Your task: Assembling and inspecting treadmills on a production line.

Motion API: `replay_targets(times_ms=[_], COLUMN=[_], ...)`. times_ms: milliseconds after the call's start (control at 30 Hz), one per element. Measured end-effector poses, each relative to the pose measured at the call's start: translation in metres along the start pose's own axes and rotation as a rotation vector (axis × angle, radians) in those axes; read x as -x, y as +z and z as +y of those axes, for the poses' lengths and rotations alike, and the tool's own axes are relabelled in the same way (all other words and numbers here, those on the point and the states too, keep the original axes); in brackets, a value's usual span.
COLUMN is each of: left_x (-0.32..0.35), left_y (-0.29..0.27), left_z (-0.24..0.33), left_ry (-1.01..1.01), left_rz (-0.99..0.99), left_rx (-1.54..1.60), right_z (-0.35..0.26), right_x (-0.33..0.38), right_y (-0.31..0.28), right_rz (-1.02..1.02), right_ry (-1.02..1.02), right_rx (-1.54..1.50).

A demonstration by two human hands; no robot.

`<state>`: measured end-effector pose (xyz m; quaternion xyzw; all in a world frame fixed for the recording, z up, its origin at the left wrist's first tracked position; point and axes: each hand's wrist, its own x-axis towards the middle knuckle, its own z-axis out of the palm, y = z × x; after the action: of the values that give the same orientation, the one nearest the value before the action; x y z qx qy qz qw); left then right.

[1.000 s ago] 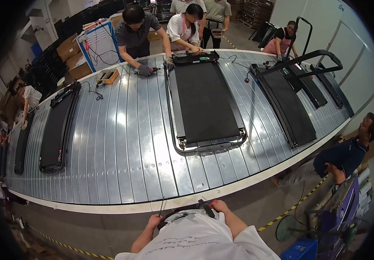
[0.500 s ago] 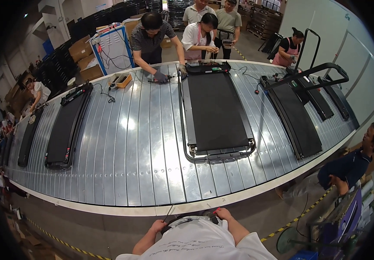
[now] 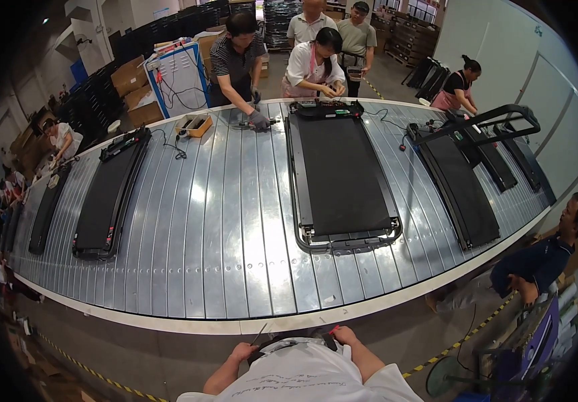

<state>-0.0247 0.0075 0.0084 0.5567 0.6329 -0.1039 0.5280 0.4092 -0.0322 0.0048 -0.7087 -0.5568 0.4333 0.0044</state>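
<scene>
My left hand (image 3: 243, 352) is closed around a thin metal rod (image 3: 259, 333) that points up toward the table's near edge. Its handle is hidden in my fingers. My right hand (image 3: 346, 335) is closed at my waist on a small thing with a red end (image 3: 334, 329); its kind cannot be made out. Both hands stay below the near rim of the metal-slatted conveyor table (image 3: 202, 288), touching nothing on it. Beyond them lies a black treadmill (image 3: 346, 177), flat, its far-end housing uncovered to show circuit parts.
More treadmills lie left (image 3: 111, 194) and right (image 3: 460, 187), one with a raised handrail (image 3: 513, 110). Across the table a gloved co-worker holds a power tool (image 3: 259, 122) near a parts box (image 3: 194, 125). Another person works on the treadmill's far end. Someone sits at right (image 3: 537, 261).
The gloved co-worker's hand has left the treadmill's frame. At far right, an upright handrail is no longer seen standing and the co-worker there leans in. My hands have hardly moved.
</scene>
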Motion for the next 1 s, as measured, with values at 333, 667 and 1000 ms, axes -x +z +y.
replay_targets(times_ms=[333, 667, 1000], left_x=[0.127, 0.105, 0.158], left_y=[0.025, 0.009, 0.052], left_z=[-0.020, -0.062, -0.284], left_ry=[-0.155, -0.028, -0.216], left_rz=[0.219, 0.037, 0.628], left_rx=[0.067, -0.101, 0.444], right_z=[-0.006, -0.040, -0.207], right_x=[0.027, 0.006, -0.005], right_y=[0.037, 0.079, 0.131], right_rz=[-0.442, -0.289, -0.032], right_ry=[-0.096, 0.079, -0.112], right_rx=[0.277, 0.247, 0.155])
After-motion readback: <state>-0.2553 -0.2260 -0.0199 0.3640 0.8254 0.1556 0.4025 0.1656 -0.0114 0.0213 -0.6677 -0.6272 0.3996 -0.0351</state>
